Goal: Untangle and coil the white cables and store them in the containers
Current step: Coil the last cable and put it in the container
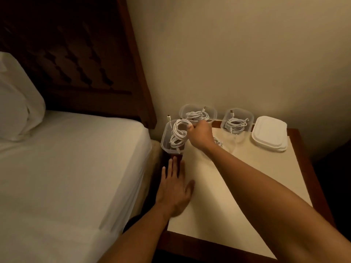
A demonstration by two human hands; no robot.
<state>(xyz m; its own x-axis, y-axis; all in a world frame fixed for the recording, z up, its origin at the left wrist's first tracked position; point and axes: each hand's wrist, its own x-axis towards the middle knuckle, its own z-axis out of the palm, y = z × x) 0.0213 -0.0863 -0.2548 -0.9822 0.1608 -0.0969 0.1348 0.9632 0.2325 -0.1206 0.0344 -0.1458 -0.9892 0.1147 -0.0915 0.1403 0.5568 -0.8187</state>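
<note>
My right hand (pixel 200 134) grips a coiled white cable (pixel 178 134) and holds it in the mouth of a clear plastic container (pixel 164 142) at the nightstand's far left corner. One plug end sticks up above that container's rim. My left hand (pixel 173 188) lies flat with straight fingers on the nightstand's left edge, just in front of the container. Two more clear containers at the back, one in the middle (pixel 183 111) and one to the right (pixel 249 117), each hold a coiled white cable. A bit of loose white cable (pixel 219 142) shows behind my right wrist.
A stack of white lids (pixel 269 134) sits at the back right of the nightstand (pixel 247 177), which has a cream top and dark wooden rim. A bed with a white sheet (pixel 66 168) and pillow lies close on the left. The wall stands right behind.
</note>
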